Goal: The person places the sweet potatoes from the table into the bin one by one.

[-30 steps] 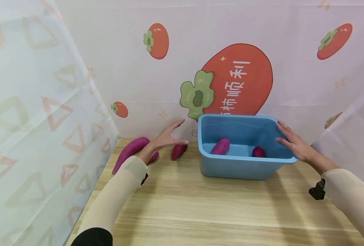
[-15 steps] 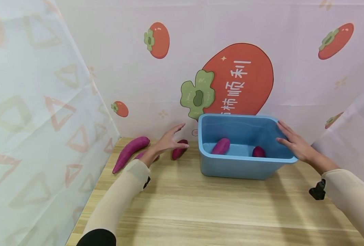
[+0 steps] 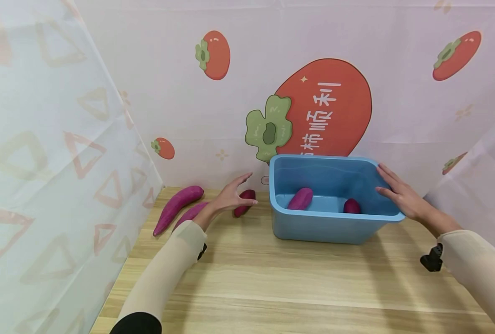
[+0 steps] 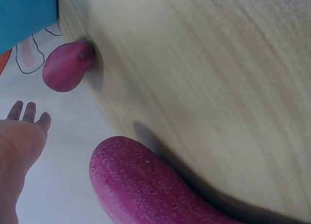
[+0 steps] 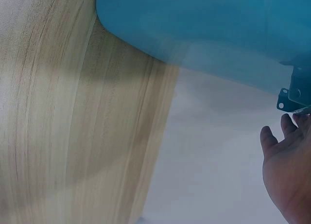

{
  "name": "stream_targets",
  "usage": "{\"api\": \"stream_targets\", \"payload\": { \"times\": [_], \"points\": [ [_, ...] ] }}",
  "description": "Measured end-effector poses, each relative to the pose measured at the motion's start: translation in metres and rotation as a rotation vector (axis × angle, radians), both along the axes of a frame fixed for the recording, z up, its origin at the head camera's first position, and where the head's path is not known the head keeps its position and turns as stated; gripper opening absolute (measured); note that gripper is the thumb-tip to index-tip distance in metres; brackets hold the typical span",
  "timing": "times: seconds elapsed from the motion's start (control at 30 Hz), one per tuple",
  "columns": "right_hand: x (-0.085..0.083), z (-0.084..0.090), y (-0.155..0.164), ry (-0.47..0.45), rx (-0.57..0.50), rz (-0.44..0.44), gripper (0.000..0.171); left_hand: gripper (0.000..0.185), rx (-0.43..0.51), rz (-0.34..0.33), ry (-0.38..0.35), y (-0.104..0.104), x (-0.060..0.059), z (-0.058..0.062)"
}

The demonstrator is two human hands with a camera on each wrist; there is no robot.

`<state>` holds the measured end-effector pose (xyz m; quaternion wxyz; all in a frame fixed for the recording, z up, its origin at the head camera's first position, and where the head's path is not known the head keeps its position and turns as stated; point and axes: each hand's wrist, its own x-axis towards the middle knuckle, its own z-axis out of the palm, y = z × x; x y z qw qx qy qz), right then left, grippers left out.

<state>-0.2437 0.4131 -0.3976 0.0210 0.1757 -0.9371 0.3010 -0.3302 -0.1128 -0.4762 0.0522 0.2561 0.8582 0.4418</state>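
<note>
The left hand (image 3: 230,195) has thumb and fingers spread well apart and holds nothing. Its gap lies about the small sweet potato (image 3: 240,211), the thumb crossing in front of it in the head view; the left wrist view shows the fingers apart from it, so the hand seems to hover rather than touch. That spread looks suited to a narrow, rounded thing lying on a hard surface, since the fingers could come down on both sides.

Beside the left wrist, partly hidden by it, lies the middle sweet potato (image 3: 190,215), and farther to the left of that hand lies the long curved sweet potato (image 3: 178,206). All three rest on their sides on the desk (image 3: 272,287), probably because their tapered shape would not stand up.

The right hand (image 3: 404,197) is at the right end of the blue tub (image 3: 314,228), fingers nearly straight along the rim and thumb angled towards the inside. It grasps no sweet potato; how firmly it presses the rim I cannot tell, though a hand laid there would help steady a light tub. The tub stands upright between the hands, its opening facing up, within reach of both. Inside, the lighter purple sweet potato (image 3: 300,199) lies towards the left hand and the dark round-ended sweet potato (image 3: 351,206) towards the right, apart from each other, their lower parts hidden by the front wall
</note>
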Motion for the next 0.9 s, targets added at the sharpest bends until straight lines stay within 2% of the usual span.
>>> {"api": "stream_targets", "payload": {
  "times": [0.3, 0.6, 0.9],
  "points": [
    [0.000, -0.001, 0.000, -0.003, -0.003, 0.001, 0.072, 0.103, 0.010, 0.002, -0.016, 0.001, 0.002, -0.009],
    [0.000, 0.001, 0.000, -0.015, -0.015, -0.005, 0.072, 0.107, -0.028, -0.017, -0.012, 0.001, -0.001, -0.019],
    [-0.001, -0.001, 0.002, -0.006, -0.021, 0.000, 0.072, 0.104, -0.007, -0.014, -0.042, 0.004, -0.002, -0.027]
  ]
}}
